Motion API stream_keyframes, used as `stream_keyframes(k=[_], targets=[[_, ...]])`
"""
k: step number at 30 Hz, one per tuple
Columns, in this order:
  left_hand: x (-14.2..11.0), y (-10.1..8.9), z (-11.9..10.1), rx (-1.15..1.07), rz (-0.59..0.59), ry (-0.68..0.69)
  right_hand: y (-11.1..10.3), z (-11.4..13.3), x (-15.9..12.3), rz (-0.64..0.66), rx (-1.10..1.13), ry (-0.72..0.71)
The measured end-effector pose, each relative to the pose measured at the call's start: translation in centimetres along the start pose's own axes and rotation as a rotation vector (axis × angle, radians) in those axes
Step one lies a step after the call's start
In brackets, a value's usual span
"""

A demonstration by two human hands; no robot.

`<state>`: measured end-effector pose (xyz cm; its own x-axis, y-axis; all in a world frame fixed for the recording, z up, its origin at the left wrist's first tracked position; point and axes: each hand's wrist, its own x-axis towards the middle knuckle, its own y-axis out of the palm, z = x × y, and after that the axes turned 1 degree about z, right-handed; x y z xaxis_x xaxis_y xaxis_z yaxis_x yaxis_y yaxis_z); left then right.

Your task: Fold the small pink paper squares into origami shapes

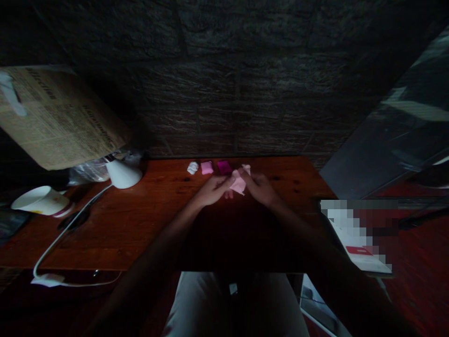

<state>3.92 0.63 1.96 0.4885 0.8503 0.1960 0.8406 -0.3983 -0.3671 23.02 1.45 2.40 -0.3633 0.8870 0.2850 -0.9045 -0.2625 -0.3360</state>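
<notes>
Between my two hands, above the wooden table, is a thin, creased light pink sheet (240,183) that could be paper or cloth. My left hand (214,188) pinches its left side, with some fingertips showing underneath. On the other side my right hand (260,185) grips it, thumb on top. Just beyond the hands a row of small pieces lies on the table: a crumpled white lump (192,167), a pink square piece (206,167) and a magenta square piece (224,167). The magenta one is nearest to the hands. Dim light hides the finer detail of the fingers.
A lamp with a white base (124,174) and a newsprint-patterned shade (63,117) stands at the left. Its white cord (56,241) runs over the table (154,206) edge. A paper cup (42,201) is far left. Flat white papers (361,257) lie at the right edge.
</notes>
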Motion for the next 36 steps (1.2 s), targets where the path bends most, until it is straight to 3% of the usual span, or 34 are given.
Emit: stream_keyframes(k=[8,14,19,25,31,36], targets=[[0.2,0.8,0.2,-0.198,0.064,-0.117,0.7,0.0,-0.2,0.142,0.088,-0.034],[0.2,0.7,0.1,-0.274,0.083,-0.145,0.3,0.3,-0.4,0.161,0.001,0.046],[0.2,0.6,0.0,-0.294,0.106,-0.119,-0.5,0.2,-0.2,0.098,-0.179,0.053],[0.1,0.8,0.3,-0.242,0.137,-0.091,-0.2,0.3,-0.3,0.029,-0.115,0.033],[0.0,0.6,-0.2,-0.22,0.161,-0.094,-0.2,0.2,-0.4,0.049,-0.177,-0.036],[-0.1,0.3,-0.4,-0.153,0.258,-0.094,-0.2,0.2,-0.5,0.042,-0.195,-0.037]])
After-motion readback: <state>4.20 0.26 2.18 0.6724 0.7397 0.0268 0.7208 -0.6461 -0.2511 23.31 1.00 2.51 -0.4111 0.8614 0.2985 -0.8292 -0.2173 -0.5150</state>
